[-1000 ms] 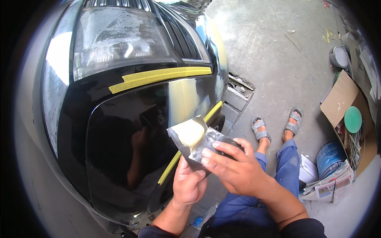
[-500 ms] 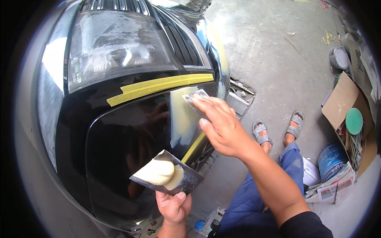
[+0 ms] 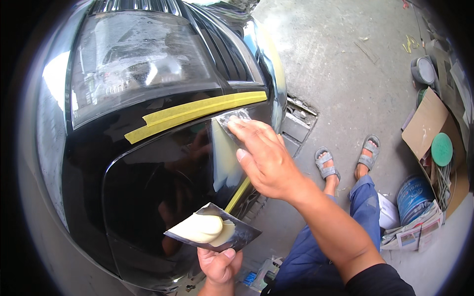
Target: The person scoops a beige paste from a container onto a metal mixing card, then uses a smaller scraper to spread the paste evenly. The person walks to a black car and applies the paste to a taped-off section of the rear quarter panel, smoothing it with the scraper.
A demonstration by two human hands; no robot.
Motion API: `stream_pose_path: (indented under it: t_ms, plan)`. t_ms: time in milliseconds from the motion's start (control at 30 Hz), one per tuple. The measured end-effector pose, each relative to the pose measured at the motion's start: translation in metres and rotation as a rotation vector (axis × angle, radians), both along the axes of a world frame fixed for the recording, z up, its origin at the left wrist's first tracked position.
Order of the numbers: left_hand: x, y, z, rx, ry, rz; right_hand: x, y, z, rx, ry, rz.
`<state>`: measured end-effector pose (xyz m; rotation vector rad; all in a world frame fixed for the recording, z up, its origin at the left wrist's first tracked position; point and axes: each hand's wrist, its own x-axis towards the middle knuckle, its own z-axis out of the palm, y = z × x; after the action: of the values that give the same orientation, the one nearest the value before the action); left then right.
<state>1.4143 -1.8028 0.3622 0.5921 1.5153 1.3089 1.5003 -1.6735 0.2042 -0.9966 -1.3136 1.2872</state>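
Observation:
My left hand (image 3: 219,265) grips the lower edge of a dark flat plate (image 3: 243,238), which carries a thick mound of cream-coloured filler paste (image 3: 201,227). In my right hand (image 3: 269,160) is a thin, flat filler spreader (image 3: 230,117), its blade laid against the car. A pale smeared patch of filler (image 3: 224,155) runs down from that blade on the glossy black car panel (image 3: 143,177). Yellow masking tape (image 3: 197,111) lies in overlapping strips above the patch, and another tape strip (image 3: 238,195) borders it below. My right fingers cover part of the spreader and patch.
Beyond the tape is the car's dusty window (image 3: 143,64). To the right, a cardboard box (image 3: 429,118) stands by a blue paint bucket (image 3: 414,200), newspapers (image 3: 419,232) and a round tin (image 3: 423,71). A recessed floor channel (image 3: 298,121) runs beside the car.
My right hand and the spreader have shifted left along the upper end of the filler patch. The plate in my left hand has moved slightly down and to the right.

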Motion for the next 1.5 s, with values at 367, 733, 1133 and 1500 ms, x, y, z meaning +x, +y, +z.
stream_pose_path:
  t_ms: [367, 733, 1133, 1500]
  plan:
    - [-0.006, -0.003, 0.007, 0.049, 0.036, 0.038, -0.014, -0.055, 0.007, -0.006, -0.012, 0.005]
    - [-0.006, -0.003, 0.013, 0.057, 0.019, 0.018, 0.008, -0.084, 0.014, -0.066, -0.065, 0.065]
    - [0.003, -0.008, 0.017, 0.037, 0.04, 0.069, 0.008, 0.002, 0.017, 0.075, -0.056, -0.025]
    - [-0.007, -0.004, 0.023, 0.042, 0.062, -0.009, -0.019, -0.067, 0.033, 0.043, -0.073, 0.007]
